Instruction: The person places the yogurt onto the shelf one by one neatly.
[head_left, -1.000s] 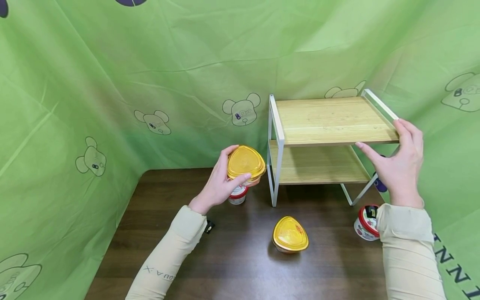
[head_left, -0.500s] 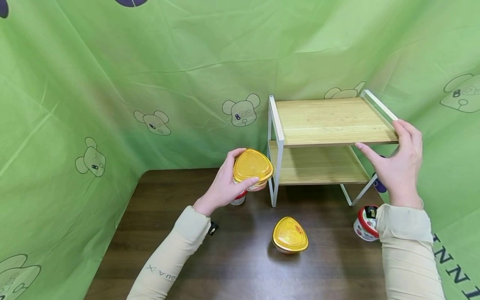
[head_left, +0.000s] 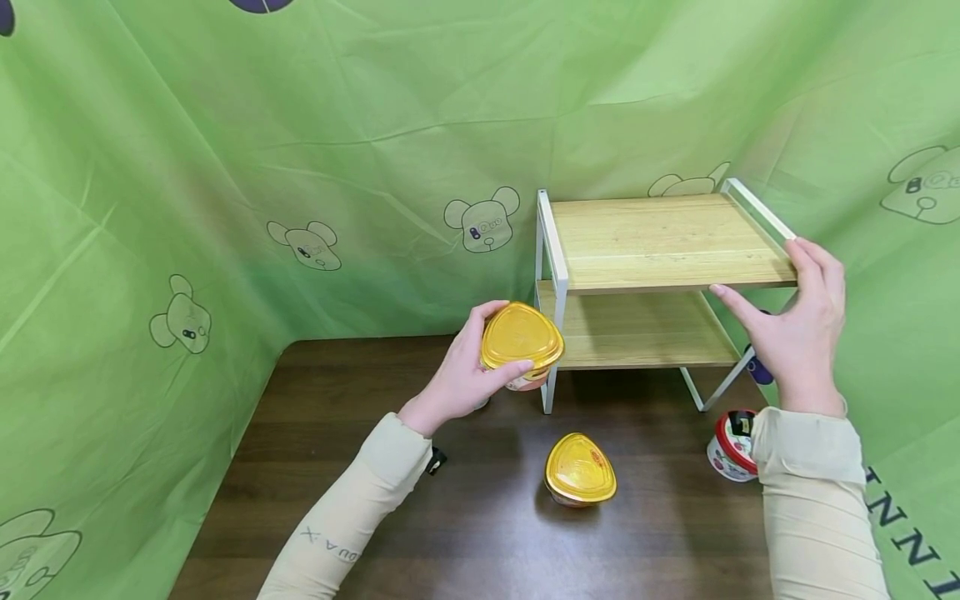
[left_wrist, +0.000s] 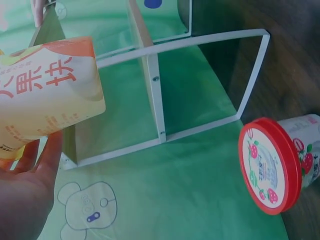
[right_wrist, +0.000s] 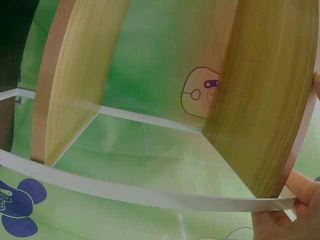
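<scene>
My left hand holds a triangular plastic cup with a gold-yellow lid, thumb on the near side of its rim. In the left wrist view the pale side of the cup carries orange lettering. It is upright in the air and overlaps the left front leg of a two-tier shelf rack in the head view. My right hand grips the rack's upper board at its front right corner, thumb below and fingers above. The right wrist view shows fingers around that corner.
A second gold-lidded cup stands on the dark wood table in front of the rack. A red-lidded tub sits by my right cuff. Another red-lidded tub is mostly hidden behind my left hand in the head view. Green cloth surrounds the table.
My left hand has carried the gold-lidded cup rightward and slightly nearer, up to the rack's left side, now covering most of the red-lidded tub behind. My right hand has stayed on the rack.
</scene>
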